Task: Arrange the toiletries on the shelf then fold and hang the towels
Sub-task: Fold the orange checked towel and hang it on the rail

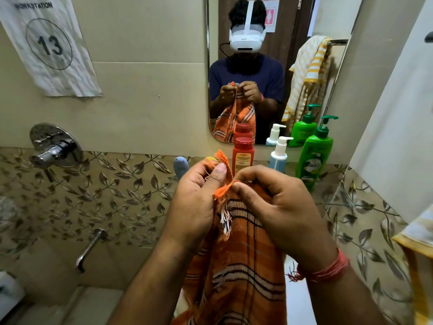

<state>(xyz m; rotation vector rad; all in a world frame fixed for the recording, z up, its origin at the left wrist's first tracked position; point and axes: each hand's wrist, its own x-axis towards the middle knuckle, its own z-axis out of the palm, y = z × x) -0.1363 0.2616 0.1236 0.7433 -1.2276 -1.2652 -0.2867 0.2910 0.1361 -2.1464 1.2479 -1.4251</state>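
Nearest the camera, an orange striped towel [241,266] hangs down from two hands held at chest height, its bulk falling toward six o'clock and out of view. The left hand [199,202] grips one frayed top corner, thumb pressed flat against the bunched fringe, fingers [216,178] curled round the cloth. The right hand [278,207], just beside it at three o'clock, pinches the neighbouring corner between thumb and fingertips, closed tight on a tuft of orange threads. A red thread band circles the right wrist.

The likely trouble from here: the corners are loose fringe, not firm hem, so a pinch on threads alone could slip or pull strands free, and the fold would start crooked. The hanging cloth is long, and its lower end may drag over whatever is below.

Beyond the hands, at twelve o'clock, a narrow shelf [264,161] carries a red bottle [243,152], a white pump bottle [278,154] and, toward one o'clock, a green pump bottle [315,153], all upright in a row. A small blue-grey object [181,165] stands at eleven o'clock; what it is cannot be told.

Behind them a mirror [234,55] reflects the person and a yellow striped towel [309,76] over a rail. Far left, at nine o'clock, a chrome tap [55,146] sits on the wall, with a paper sign [49,43] above it.
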